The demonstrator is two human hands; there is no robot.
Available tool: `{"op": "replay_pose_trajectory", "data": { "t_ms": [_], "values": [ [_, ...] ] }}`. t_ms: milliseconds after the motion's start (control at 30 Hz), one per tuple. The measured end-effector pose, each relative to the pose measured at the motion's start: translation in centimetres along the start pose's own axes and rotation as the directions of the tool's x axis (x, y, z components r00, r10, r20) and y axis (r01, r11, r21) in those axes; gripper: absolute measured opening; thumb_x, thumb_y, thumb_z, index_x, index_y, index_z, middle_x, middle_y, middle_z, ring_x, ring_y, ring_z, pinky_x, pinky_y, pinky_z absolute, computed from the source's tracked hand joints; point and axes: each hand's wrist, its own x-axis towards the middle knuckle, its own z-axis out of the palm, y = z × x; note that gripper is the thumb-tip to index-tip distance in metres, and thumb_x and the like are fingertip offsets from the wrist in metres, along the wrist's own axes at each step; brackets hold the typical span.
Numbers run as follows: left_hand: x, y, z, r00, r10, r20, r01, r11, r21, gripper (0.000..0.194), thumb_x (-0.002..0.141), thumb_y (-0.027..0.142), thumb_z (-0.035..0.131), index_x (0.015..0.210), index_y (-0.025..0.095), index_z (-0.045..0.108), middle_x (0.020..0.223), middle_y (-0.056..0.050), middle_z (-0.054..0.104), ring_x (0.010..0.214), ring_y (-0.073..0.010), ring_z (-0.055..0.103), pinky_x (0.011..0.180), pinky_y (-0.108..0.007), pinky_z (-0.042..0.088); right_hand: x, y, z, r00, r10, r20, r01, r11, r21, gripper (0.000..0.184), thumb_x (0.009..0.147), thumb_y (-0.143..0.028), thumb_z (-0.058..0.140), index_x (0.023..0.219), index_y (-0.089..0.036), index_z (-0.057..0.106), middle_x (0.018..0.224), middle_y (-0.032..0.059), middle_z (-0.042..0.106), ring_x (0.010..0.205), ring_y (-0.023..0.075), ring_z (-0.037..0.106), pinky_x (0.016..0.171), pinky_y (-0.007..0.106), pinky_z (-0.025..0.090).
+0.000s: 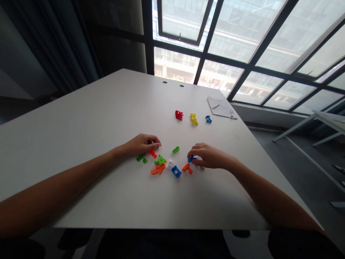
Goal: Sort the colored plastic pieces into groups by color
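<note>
On the white table point(94, 108), we see at the far left of the scattered pieces a dark-green plastic piece point(141, 158), just below our left hand point(144, 144). This hand has its fingers curled and the thumb near the forefinger; we cannot tell if something is held between them. A red-orange piece point(153, 154) lies directly below its fingers. Nearer to us is an orange angular piece point(158, 169), and beside it a bright-green piece point(161, 160). Next come a white piece point(169, 164), a small green block point(175, 149) between the two hands, and a blue frame-shaped piece point(176, 171). Farther away stands a red cluster point(179, 115). An orange T-like piece point(187, 168) lies just before the fingers of our right hand point(208, 155). This hand is bent narrowly over a blue piece point(191, 159); we cannot tell if the grip is firm. Beyond it is a yellow cluster point(194, 119). A whitish piece point(199, 164) is partly hidden under the same hand. Farther right are a blue cluster point(208, 119) and paper sheets point(225, 108).
</note>
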Motion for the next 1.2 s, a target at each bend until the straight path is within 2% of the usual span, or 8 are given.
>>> {"op": "replay_pose_trajectory", "data": {
  "t_ms": [167, 233, 400, 633, 700, 833, 1067, 1200],
  "values": [
    [0.0, -0.1, 0.0, 1.000, 0.015, 0.007, -0.015, 1.000, -0.012, 0.046, 0.093, 0.063, 0.064, 0.102, 0.021, 0.081, 0.086, -0.005, 0.073, 0.075, -0.0175, 0.062, 0.065, -0.027, 0.048, 0.9, 5.3, -0.7, 0.934, 0.145, -0.325, -0.132, 0.989, 0.062, 0.031, 0.097, -0.025, 0.062, 0.124, -0.024, 0.077, 0.100, 0.0060, 0.078, 0.076, 0.0164, 0.069, 0.074, 0.030, 0.056],
    [0.0, 0.0, 0.0, 1.000, 0.017, 0.001, -0.017, 1.000, -0.022, 0.047, 0.092, 0.064, 0.065, 0.101, 0.021, 0.081, 0.085, -0.006, 0.074, 0.075, -0.0181, 0.062, 0.065, -0.027, 0.049, 1.0, 8.5, -1.0, 0.841, 0.256, -0.477, -0.258, 0.964, 0.064, 0.024, 0.093, -0.025, 0.063, 0.109, -0.022, 0.081, 0.094, 0.0054, 0.079, 0.072, 0.0167, 0.069, 0.075, 0.031, 0.056],
    [0.0, 0.3, 0.0, 1.000, 0.008, -0.007, -0.008, 1.000, -0.021, 0.048, 0.090, 0.065, 0.065, 0.100, 0.021, 0.081, 0.085, -0.006, 0.074, 0.076, -0.0186, 0.063, 0.066, -0.028, 0.049, 0.7, 15.9, -1.4, 0.489, 0.614, -0.619, -0.651, 0.730, 0.210, 0.019, 0.087, -0.027, 0.068, 0.102, -0.020, 0.079, 0.088, 0.0051, 0.082, 0.084, 0.0227, 0.076, 0.086, 0.035, 0.055],
    [0.0, 0.1, 0.0, 1.000, 0.018, 0.007, -0.018, 1.000, 0.003, 0.045, 0.094, 0.063, 0.063, 0.102, 0.022, 0.081, 0.086, -0.005, 0.074, 0.075, -0.0174, 0.063, 0.066, -0.026, 0.047, 0.9, 18.9, -0.4, 0.283, 0.677, -0.679, -0.793, 0.564, 0.232, 0.031, 0.099, -0.042, 0.058, 0.112, -0.017, 0.071, 0.094, 0.0129, 0.081, 0.089, 0.0290, 0.074, 0.083, 0.037, 0.052],
    [0.0, 0.0, 0.0, 1.000, 0.019, 0.005, -0.019, 1.000, -0.007, 0.044, 0.094, 0.062, 0.063, 0.101, 0.022, 0.080, 0.086, -0.005, 0.073, 0.075, -0.0174, 0.063, 0.066, -0.026, 0.048, 1.3, 18.6, 0.4, 0.329, 0.627, -0.706, -0.786, 0.596, 0.163, 0.031, 0.100, -0.038, 0.055, 0.118, -0.017, 0.068, 0.096, 0.0131, 0.080, 0.092, 0.0299, 0.073, 0.086, 0.038, 0.052],
    [-0.1, -0.1, 0.1, 1.000, 0.021, -0.001, -0.021, 1.000, -0.009, 0.043, 0.094, 0.061, 0.064, 0.101, 0.022, 0.080, 0.084, -0.004, 0.073, 0.073, -0.0164, 0.062, 0.065, -0.026, 0.048, 1.9, 17.7, 1.6, 0.503, 0.521, -0.689, -0.760, 0.646, -0.066, 0.028, 0.096, -0.031, 0.058, 0.115, -0.016, 0.072, 0.114, 0.0167, 0.077, 0.110, 0.0348, 0.068, 0.100, 0.044, 0.048],
    [-0.1, -0.1, 0.1, 0.999, 0.031, -0.007, -0.031, 0.999, -0.010, 0.045, 0.094, 0.063, 0.064, 0.101, 0.021, 0.080, 0.082, -0.004, 0.072, 0.071, -0.0159, 0.062, 0.064, -0.026, 0.049, 1.5, 15.6, 1.7, 0.499, 0.491, -0.714, -0.746, 0.662, -0.066, 0.052, 0.094, -0.029, 0.058, 0.142, -0.010, 0.061, 0.137, 0.0218, 0.070, 0.125, 0.0398, 0.061, 0.107, 0.051, 0.045],
    [-0.1, -0.2, 0.0, 0.999, 0.034, 0.005, -0.034, 0.999, 0.013, 0.047, 0.095, 0.063, 0.063, 0.103, 0.021, 0.081, 0.082, -0.004, 0.072, 0.072, -0.0164, 0.062, 0.065, -0.026, 0.049, 2.3, 10.7, 1.2, 0.603, 0.312, -0.734, -0.593, 0.791, -0.151, 0.029, 0.096, -0.023, 0.056, 0.119, -0.015, 0.072, 0.125, 0.0171, 0.076, 0.118, 0.0359, 0.065, 0.104, 0.049, 0.045]
  ]
}}
